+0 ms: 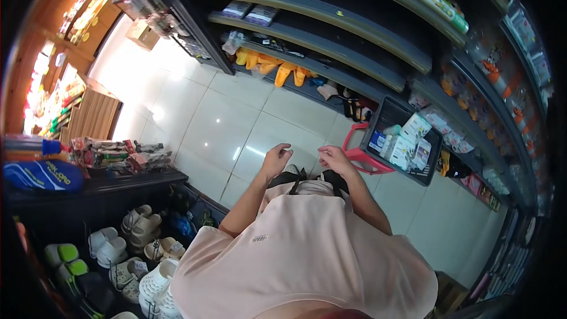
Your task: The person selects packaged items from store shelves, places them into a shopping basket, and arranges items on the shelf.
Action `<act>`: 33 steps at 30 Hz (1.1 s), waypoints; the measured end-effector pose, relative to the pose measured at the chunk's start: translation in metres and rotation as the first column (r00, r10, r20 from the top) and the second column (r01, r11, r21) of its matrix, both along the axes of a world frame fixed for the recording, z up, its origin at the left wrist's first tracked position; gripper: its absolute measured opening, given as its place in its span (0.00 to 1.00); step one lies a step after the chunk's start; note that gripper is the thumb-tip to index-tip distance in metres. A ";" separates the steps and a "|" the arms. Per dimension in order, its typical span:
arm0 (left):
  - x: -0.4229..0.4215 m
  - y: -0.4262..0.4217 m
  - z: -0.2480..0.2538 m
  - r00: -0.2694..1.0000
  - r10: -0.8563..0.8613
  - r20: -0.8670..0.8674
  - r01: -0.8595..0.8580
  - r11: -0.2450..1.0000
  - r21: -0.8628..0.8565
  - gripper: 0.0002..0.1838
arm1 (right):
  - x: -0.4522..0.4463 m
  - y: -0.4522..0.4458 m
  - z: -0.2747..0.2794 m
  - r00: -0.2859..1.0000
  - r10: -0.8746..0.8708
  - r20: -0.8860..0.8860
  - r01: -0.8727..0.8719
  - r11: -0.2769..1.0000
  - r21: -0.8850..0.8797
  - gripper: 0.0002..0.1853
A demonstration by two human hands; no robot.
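left hand (277, 158) loosely curled, right hand (334, 158) half-open; no object seen in either | dark tray (387, 112) with small boxes (416, 125), apparently on red stool (358, 154), forward-right of right hand, apart | tray probably stiff, fairly light; boxes probably light, crushable, prone to sliding; best gripped by opposite rims, level

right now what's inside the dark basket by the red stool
The dark basket holds white boxes, a blue-and-white pack and a pale green item. Whatever lies beneath them is covered and can't be seen.
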State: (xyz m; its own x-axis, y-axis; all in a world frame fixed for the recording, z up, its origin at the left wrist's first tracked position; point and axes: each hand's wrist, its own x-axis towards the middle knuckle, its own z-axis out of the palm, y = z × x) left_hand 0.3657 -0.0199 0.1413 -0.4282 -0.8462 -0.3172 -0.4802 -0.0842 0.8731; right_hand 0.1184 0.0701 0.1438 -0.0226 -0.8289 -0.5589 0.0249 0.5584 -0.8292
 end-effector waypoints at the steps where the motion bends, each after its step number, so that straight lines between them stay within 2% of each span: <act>1: 0.011 -0.002 0.000 1.000 0.020 -0.021 -0.021 1.000 -0.017 0.21 | 0.009 -0.007 0.006 1.000 0.022 -0.004 -0.022 1.000 -0.015 0.18; 10: 0.066 -0.021 -0.008 0.943 0.279 -0.179 -0.276 0.960 0.044 0.20 | 0.061 -0.077 0.035 0.975 0.220 -0.041 -0.223 0.972 -0.075 0.19; 17: 0.084 -0.036 0.001 0.891 0.384 -0.242 -0.364 0.923 0.125 0.20 | 0.087 -0.121 0.024 0.966 0.256 0.026 -0.254 0.965 -0.063 0.19; 29: 0.075 -0.168 0.010 0.884 0.397 -0.246 -0.354 0.913 0.202 0.20 | 0.090 -0.252 0.016 0.944 0.317 0.087 -0.321 0.947 0.028 0.19; 33: 0.068 -0.231 0.009 0.906 0.343 -0.249 -0.316 0.938 0.142 0.20 | 0.084 -0.315 0.014 0.942 0.307 0.138 -0.310 0.951 0.000 0.19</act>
State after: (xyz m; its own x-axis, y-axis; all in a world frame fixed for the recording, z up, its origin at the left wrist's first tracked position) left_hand 0.4341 -0.2508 0.1505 -0.2104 -0.9247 -0.3174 -0.1615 -0.2873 0.9441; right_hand 0.2029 -0.2449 0.1576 0.3089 -0.7713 -0.5566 -0.0407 0.5739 -0.8179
